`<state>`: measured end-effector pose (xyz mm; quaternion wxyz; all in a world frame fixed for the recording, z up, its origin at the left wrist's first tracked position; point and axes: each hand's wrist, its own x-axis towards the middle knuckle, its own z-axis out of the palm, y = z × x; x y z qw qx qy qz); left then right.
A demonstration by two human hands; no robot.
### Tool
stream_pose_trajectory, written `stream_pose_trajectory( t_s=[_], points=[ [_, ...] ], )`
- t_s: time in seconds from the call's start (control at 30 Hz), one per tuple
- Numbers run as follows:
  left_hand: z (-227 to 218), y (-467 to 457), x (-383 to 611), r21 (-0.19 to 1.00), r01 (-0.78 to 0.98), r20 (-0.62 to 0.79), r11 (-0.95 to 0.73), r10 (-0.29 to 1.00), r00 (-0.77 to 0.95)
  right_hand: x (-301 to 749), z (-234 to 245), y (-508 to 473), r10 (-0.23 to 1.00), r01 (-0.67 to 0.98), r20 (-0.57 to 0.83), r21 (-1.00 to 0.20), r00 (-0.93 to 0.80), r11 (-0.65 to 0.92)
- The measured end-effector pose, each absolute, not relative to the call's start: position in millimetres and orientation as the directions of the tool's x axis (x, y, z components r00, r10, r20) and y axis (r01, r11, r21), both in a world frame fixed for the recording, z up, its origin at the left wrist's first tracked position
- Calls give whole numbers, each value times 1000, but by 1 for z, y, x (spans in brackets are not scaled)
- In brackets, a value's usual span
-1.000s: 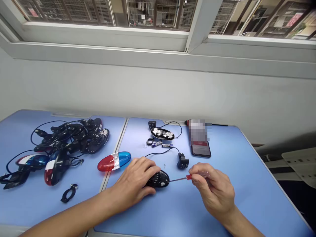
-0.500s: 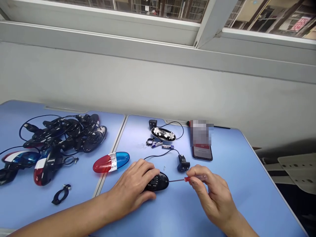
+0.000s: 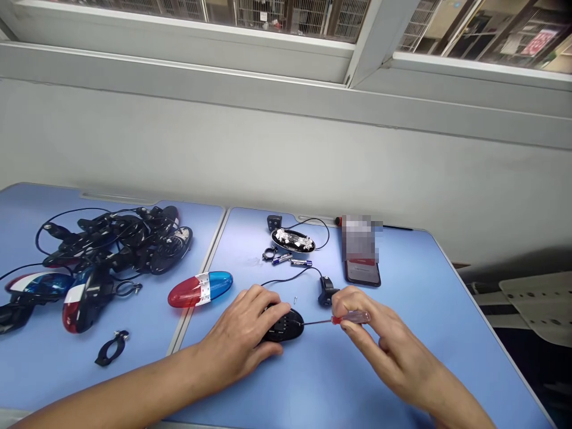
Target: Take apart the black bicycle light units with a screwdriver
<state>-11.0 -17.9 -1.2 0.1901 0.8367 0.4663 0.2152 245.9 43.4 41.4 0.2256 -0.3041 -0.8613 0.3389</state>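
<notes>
Right grip (image 3: 386, 342) curls further, grasping the screwdriver (image 3: 361, 317)
Left grip (image 3: 243, 328) clasps the shell (image 3: 291, 328); angled pressure could skid the tip (image 3: 305, 323)

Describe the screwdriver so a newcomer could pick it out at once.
On the right-hand blue table, find the black oval housing under the left hand. The screwdriver points at it from the right hand. Its see-through reddish handle and slim metal shaft distinguish it from the black cabled control nearby.
</notes>
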Motion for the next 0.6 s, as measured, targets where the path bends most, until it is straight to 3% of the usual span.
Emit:
stream_pose_trajectory(
  t_s=[0.13,0.33,0.47,0.6],
  points=[
    [0,-20,-9,549,679,164,-487,859,484,249,44,50,620,241,183,-810,-763,535],
    [-2,-23,-9,575,702,152,-421,898,413,238,42,47,775,282,232,-839,-588,465],
    [-4,-24,-8,568,713,157,-410,905,395,231,37,41,749,266,358,-777,-558,570],
    [-4,-25,-7,549,725,162,-416,904,396,228,33,41,736,377,498,-641,-458,668]
  ],
)
